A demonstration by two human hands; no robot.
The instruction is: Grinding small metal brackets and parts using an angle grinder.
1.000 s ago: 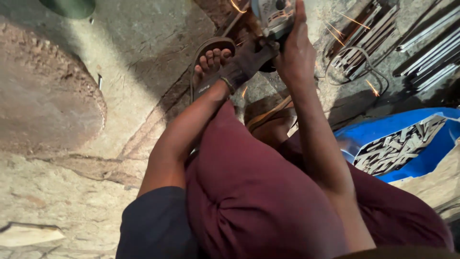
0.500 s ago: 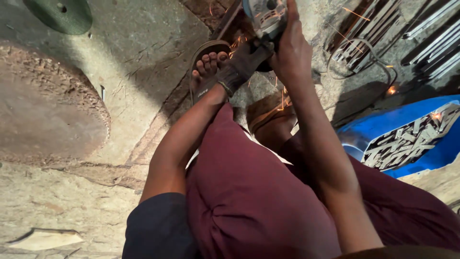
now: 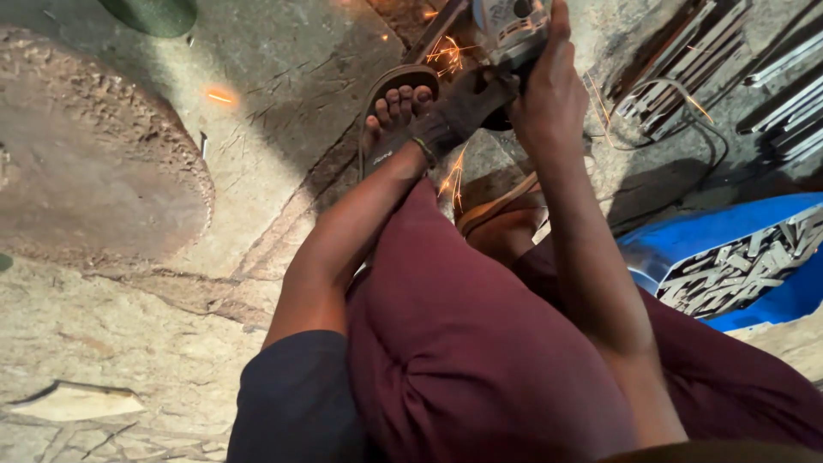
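An angle grinder (image 3: 507,24) with a grey body runs at the top of the view and throws orange sparks (image 3: 446,56). My right hand (image 3: 549,94), bare, grips its body from the right. My left hand (image 3: 463,107) wears a dark glove and is closed on the grinder's lower part or side handle. A rusty metal bar (image 3: 433,30) lies slanted under the grinder's disc. My left foot in a sandal (image 3: 396,107) rests just left of the gloved hand, close to the sparks. My maroon-clad knees fill the lower middle.
A blue tub (image 3: 686,249) holding several short metal offcuts sits at the right. Metal bars and rods (image 3: 754,69) lie at the top right. A round stone slab (image 3: 94,171) is on the left, a green disc (image 3: 154,13) at the top edge. The floor is rough concrete.
Both hands and the grinder stay together at the top. The view has shifted a little, and sparks now fly further, one landing on the floor to the left.
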